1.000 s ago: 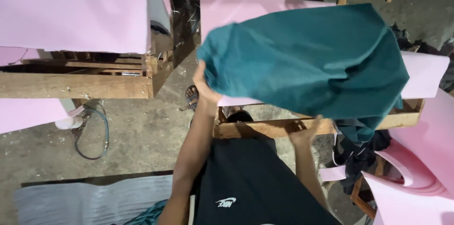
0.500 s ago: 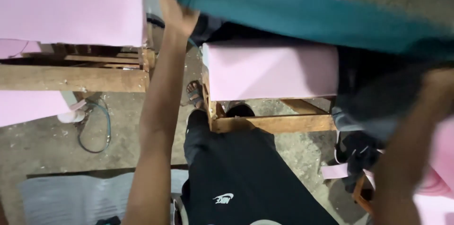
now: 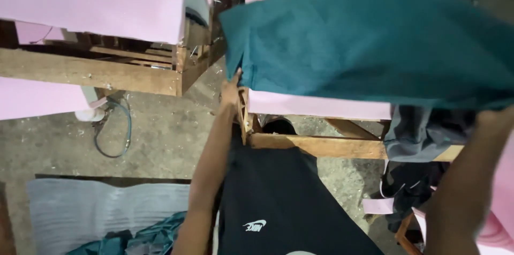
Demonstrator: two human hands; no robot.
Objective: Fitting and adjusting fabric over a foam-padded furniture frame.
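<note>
The teal cloth (image 3: pixel 369 35) spreads across the upper right, over the pink foam pad (image 3: pixel 316 106) on its wooden frame (image 3: pixel 321 145). The left hand (image 3: pixel 231 88) grasps its edge at the cloth's 8 o'clock corner. The right hand (image 3: pixel 495 118) holds the 4 o'clock edge, grip mostly hidden.

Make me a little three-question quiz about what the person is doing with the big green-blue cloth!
1. True or false: both hands hold the teal cloth.
2. What lies under the cloth: A) a pink foam pad on a wooden frame, B) a metal tub, C) a glass table?
3. Fill in: a blue ____ lies looped on the concrete floor by the left-side frame.

Key:
1. True. The left hand grips the near left edge; the right hand grips the right edge.
2. A, the pink foam pad on its wooden frame.
3. Cable, on the floor.
</note>
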